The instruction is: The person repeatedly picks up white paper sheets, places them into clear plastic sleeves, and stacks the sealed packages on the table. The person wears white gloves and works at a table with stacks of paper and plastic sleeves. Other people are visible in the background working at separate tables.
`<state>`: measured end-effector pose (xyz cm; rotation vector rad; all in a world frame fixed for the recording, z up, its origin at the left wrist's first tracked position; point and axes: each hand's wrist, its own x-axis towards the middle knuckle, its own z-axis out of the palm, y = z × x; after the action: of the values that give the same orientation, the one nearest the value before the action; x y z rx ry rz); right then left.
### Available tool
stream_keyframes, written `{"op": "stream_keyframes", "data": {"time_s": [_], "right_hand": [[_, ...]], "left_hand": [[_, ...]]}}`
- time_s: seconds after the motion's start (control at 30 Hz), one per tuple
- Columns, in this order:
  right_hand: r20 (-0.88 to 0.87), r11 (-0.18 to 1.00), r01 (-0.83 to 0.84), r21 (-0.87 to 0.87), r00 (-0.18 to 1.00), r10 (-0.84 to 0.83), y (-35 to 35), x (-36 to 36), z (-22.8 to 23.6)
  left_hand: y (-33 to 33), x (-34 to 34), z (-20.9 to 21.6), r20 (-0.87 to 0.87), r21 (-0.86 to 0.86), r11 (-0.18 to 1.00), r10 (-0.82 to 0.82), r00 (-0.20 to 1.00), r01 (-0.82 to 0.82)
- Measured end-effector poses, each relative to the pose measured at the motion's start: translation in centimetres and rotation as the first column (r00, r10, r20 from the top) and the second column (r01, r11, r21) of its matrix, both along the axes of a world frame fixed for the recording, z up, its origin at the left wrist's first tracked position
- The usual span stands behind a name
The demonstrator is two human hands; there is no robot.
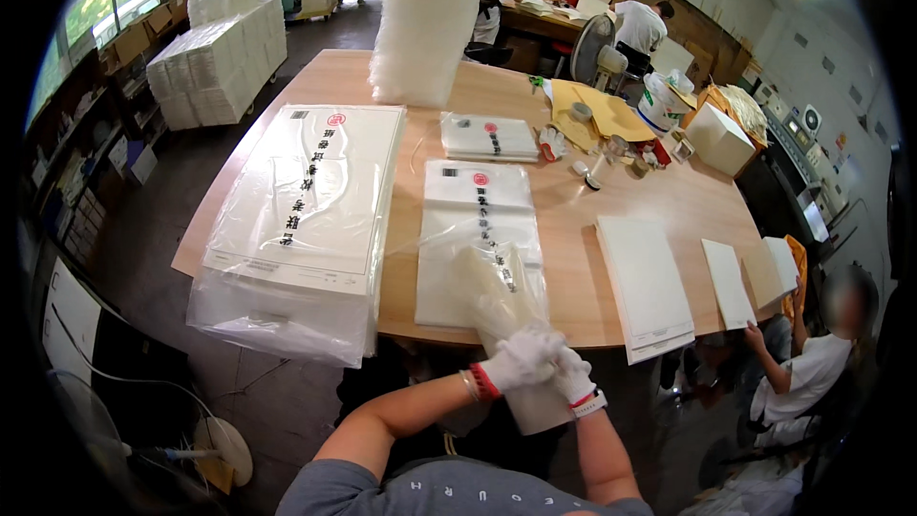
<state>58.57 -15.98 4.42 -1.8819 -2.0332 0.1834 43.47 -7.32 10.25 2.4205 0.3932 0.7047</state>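
Both my hands wear white knit gloves and meet at the table's near edge. Between them is a clear plastic bag (497, 301) that slants up over the table, with a pale sheet-like part (542, 409) showing below the hands. My left hand (521, 359), with a red cuff, is closed on the bag. Beside it my right hand (571, 375) is closed on the same bag, its fingers partly hidden. Under the bag's upper end lies a pile of printed plastic bags (449, 272). To the left rests a larger stack of paper in printed clear plastic (296, 201).
A smaller packed stack (468, 139) lies behind; a tall white stack (425, 29) rises at the far edge. White paper stacks (645, 277) sit to the right, near a seated person (812, 363). Tape and tools clutter the table's (401, 148) back right. A fan (593, 46) stands beyond.
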Motion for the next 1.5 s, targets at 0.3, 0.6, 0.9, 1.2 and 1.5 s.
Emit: {"op": "stream_keyframes", "data": {"time_s": [0.3, 0.6, 0.9, 1.2, 1.5], "right_hand": [[-0.086, 0.790, 0.557, -0.257, 0.801, -0.593, 9.7, -1.8, -2.9], [-0.199, 0.905, 0.362, -0.224, 0.892, -0.407, 2.8, -2.9, -0.2], [-0.272, 0.935, 0.269, -0.230, 0.905, -0.327, -7.7, -4.3, -1.3], [-0.421, 0.713, -0.061, -0.699, 0.841, -0.341, -19.7, -8.9, -0.8], [-0.436, 0.926, 0.138, -0.351, 0.852, -0.291, -18.3, -7.1, 5.0]], "left_hand": [[6.9, -9.5, -12.1, -0.001, 0.603, 0.750, 0.341, 0.940, -0.272], [4.3, -14.3, -9.0, 0.086, -0.324, 0.754, 0.625, 0.776, -0.572], [-4.7, -16.6, -7.2, -0.213, -0.205, 0.732, 0.614, 0.760, -0.650], [-14.3, -24.3, -5.6, -0.258, -0.763, 0.560, 0.196, 0.946, -0.324], [-13.2, -21.8, -3.7, -0.027, -0.783, 0.517, 0.528, 0.849, -0.346]]}}
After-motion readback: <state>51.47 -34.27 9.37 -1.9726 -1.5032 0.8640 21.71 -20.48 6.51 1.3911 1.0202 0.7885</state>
